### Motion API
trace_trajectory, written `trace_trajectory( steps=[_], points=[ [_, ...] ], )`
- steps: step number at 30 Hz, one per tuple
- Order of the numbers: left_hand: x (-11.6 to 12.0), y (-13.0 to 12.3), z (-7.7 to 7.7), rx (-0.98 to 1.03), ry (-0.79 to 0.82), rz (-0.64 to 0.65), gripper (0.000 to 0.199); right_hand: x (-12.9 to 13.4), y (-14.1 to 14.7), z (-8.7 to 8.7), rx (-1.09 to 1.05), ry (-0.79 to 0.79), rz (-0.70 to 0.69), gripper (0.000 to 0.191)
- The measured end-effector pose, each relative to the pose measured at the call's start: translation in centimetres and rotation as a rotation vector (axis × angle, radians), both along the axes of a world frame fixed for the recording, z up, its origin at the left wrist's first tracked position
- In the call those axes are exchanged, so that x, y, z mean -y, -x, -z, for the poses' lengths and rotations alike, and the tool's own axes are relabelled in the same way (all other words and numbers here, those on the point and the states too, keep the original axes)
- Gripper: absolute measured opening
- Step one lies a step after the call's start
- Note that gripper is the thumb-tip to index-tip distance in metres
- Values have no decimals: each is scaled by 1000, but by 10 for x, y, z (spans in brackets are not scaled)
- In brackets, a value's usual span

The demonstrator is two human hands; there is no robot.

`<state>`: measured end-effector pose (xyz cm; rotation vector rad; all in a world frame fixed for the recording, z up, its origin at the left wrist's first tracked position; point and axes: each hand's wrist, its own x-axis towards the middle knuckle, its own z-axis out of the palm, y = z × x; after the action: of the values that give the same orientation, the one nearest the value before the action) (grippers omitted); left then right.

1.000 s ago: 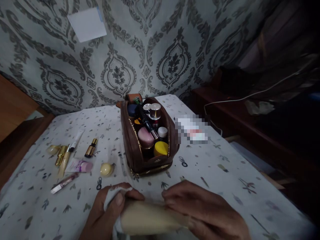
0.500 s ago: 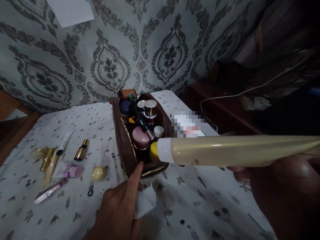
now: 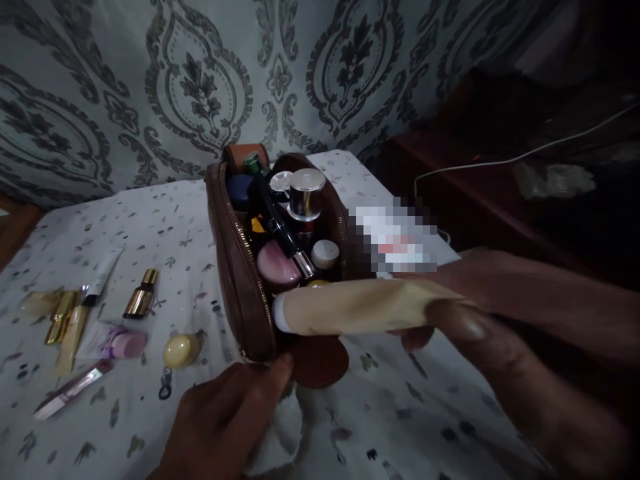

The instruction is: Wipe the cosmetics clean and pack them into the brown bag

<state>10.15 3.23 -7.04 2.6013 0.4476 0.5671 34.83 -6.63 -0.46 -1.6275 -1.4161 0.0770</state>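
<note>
My right hand (image 3: 480,333) pinches a cream-coloured squeeze tube (image 3: 350,308) by its flat end. The tube lies level across the near end of an open brown cosmetic bag (image 3: 230,287), its white cap close to the zip edge. My left hand (image 3: 225,413) is closed around a crumpled white tissue (image 3: 280,433), its fingertip at the bag's brown front flap (image 3: 323,363). Inside the bag are a pink-lidded jar (image 3: 277,262), a black tube (image 3: 273,217), a silver-capped container (image 3: 307,190) and a small white cap (image 3: 325,254). Part of the bag's inside is hidden by the tube.
Left of the bag lie a round yellow jar (image 3: 181,350), a small gold and brown bottle (image 3: 141,295), a purple and white tube (image 3: 113,341), a slim pink tube (image 3: 73,390) and several other cosmetics. A blurred-out item (image 3: 395,233) lies right of the bag. Behind hangs patterned cloth (image 3: 200,87).
The tube has moved left and turned so its cap is over the bag's near end. My left hand has shifted slightly down, and the front flap now shows. The view has moved closer.
</note>
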Motion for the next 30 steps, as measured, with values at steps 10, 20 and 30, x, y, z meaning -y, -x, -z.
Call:
trace_trajectory(
  steps=[10, 20, 30],
  points=[
    [-5, 1, -5, -45, -30, 79, 61, -27, 18, -5, 77, 119, -218, 19],
    [-3, 2, -3, -58, -38, 85, 76, -39, 20, 4, 75, 190, -295, 25],
    [-4, 1, -8, -78, -63, 83, 80, -43, 17, -12, -34, 358, -367, 41]
  ],
)
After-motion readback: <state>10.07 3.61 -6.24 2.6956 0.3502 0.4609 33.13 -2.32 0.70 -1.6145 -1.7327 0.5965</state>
